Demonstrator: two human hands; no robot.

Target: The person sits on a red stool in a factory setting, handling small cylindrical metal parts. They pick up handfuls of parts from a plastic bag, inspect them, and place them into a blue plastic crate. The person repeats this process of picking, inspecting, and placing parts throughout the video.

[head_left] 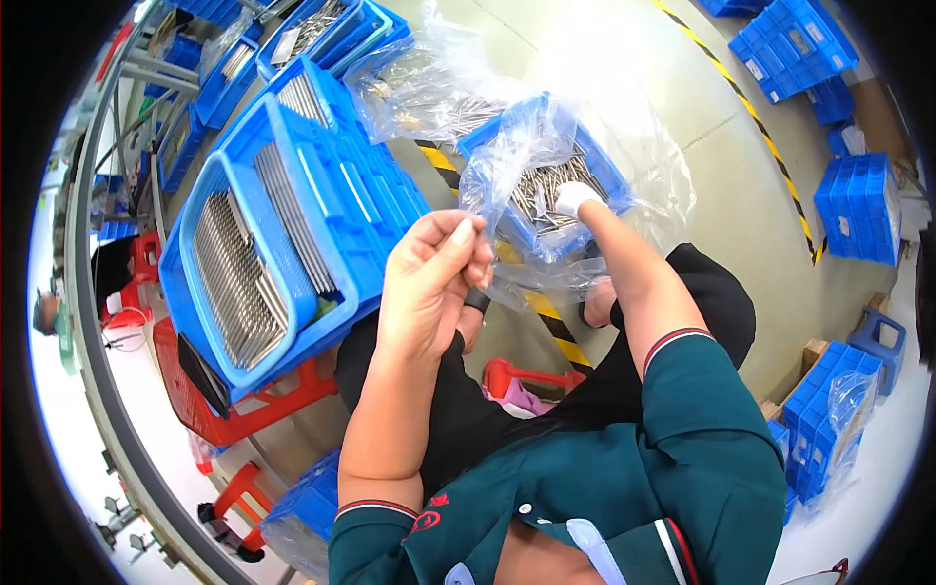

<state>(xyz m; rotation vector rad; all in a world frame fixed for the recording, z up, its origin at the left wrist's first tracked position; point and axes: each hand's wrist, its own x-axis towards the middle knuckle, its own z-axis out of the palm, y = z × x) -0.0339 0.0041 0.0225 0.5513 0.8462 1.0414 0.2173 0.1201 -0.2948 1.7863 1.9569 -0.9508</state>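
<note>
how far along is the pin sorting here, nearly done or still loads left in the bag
Done: the big blue crate at the left already holds neat rows of metal pins. In hand: the left hand pinches the clear plastic bag open while the right hand reaches into the small blue bin. Left: a loose pile of pins remains there, so it looks unfinished.

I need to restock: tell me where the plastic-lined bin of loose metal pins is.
In the head view, the small blue bin sits upper centre, under the right hand, right of the big blue crate of rods.
</note>
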